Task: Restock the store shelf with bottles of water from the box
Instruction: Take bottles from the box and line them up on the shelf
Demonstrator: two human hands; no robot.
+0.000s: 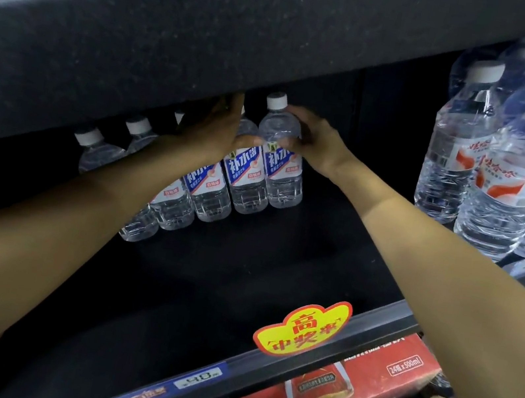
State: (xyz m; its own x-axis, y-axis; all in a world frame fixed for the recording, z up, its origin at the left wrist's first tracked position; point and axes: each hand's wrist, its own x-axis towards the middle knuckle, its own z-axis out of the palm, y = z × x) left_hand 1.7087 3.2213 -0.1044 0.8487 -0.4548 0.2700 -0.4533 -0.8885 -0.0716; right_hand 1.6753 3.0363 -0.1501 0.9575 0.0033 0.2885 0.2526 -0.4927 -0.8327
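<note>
Right hand [315, 145] curled round end bottle [282, 157], left hand [220, 129] gripping its neighbour [244, 175]; we'd fear a nudge toppling the tight row [181, 199] leftward

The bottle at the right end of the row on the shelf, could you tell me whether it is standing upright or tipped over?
Upright: the bottle stands on its base, white cap on top, gripped by the right hand.

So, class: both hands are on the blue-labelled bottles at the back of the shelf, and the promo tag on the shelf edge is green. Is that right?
Not quite. The head view shows the promo tag is yellow with red lettering, not green. Both the left hand and right hand are on the blue-labelled bottles at the back of the shelf.
</note>
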